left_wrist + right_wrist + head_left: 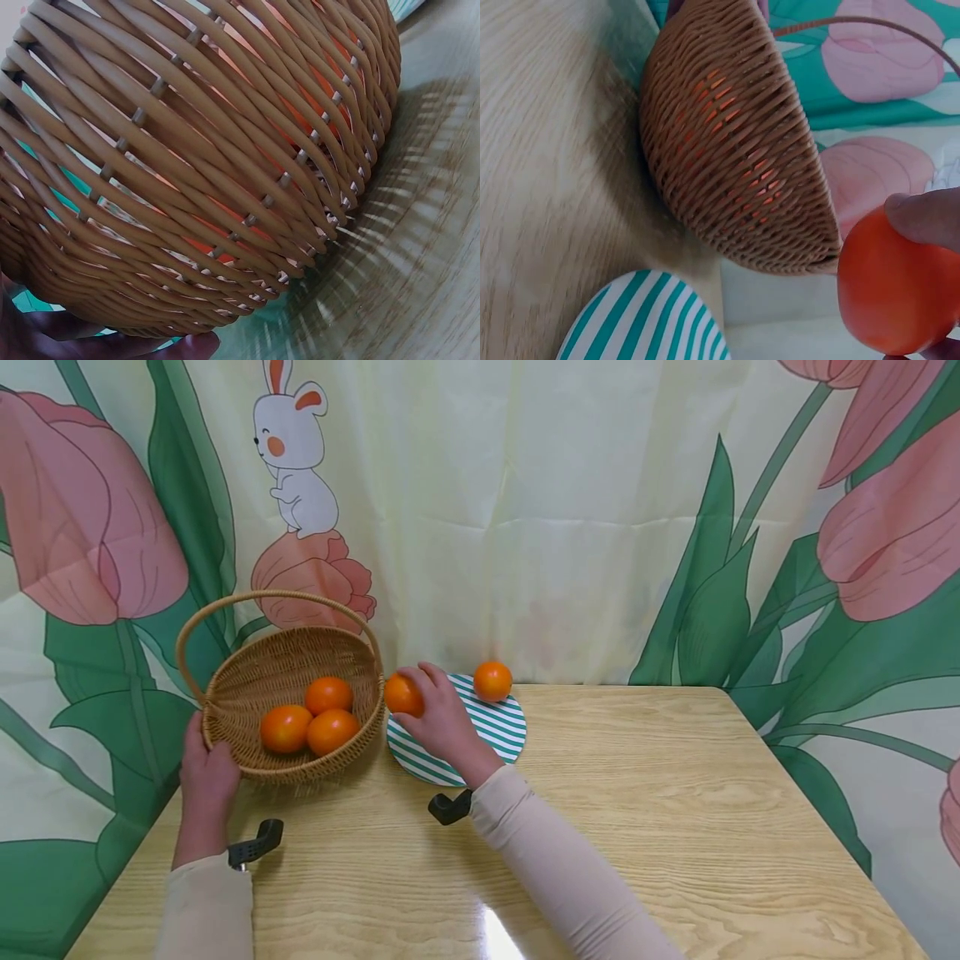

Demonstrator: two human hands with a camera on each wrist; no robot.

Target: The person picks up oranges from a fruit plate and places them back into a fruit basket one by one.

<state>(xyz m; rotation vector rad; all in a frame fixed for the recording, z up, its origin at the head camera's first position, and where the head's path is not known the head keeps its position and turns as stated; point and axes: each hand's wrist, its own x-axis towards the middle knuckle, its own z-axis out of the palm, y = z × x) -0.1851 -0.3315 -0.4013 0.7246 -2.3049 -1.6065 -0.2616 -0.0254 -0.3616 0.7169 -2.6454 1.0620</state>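
My left hand [208, 768] grips the left side of a wicker basket [288, 643] with a tall arched handle. Three oranges [286, 729] lie together inside the basket; their colour shows through the weave [172, 142] in the left wrist view. My right hand [446, 718] holds another orange [403, 695] between thumb and fingers, just beside the basket's right rim. In the right wrist view this orange [892, 289] is smooth and overlaps the rim's end. Below it is a round green-and-white striped plate [495, 739], with one more orange [492, 682] at its back edge.
The wooden table [637, 810] extends to the right and toward me. Behind it hangs a curtain [570, 568] printed with tulips and a rabbit. Black wrist mounts [258, 843] stick out from both forearms.
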